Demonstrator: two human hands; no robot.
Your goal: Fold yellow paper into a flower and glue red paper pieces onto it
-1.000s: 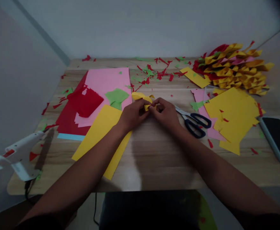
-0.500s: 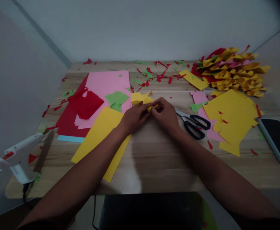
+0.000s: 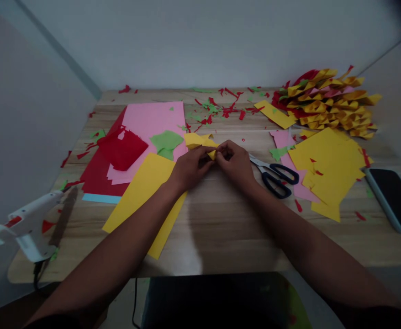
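At the middle of the table, my left hand (image 3: pixel 192 169) and my right hand (image 3: pixel 234 160) meet around a small folded piece of yellow paper (image 3: pixel 212 155). Fingers of both hands are closed on it, and they hide most of its shape. Just behind my left hand lie more yellow paper pieces (image 3: pixel 197 140). Scissors with dark handles (image 3: pixel 276 176) rest on the table close to my right hand, blades pointing toward it. A yellow sheet (image 3: pixel 140 194) lies partly under my left forearm.
Pink sheets (image 3: pixel 155 116), red paper (image 3: pixel 125 148) and green pieces (image 3: pixel 167 142) lie left. A glue gun (image 3: pixel 36 219) stands at the left edge. Yellow sheets (image 3: pixel 327 160), a phone (image 3: pixel 394 198) and a folded-paper cluster (image 3: pixel 334 103) occupy the right. Scraps (image 3: pixel 233 109) litter the back.
My fingers have shifted slightly on the small yellow paper, and more of its folded, pointed shape now shows between the hands. The view has turned a little to the right.
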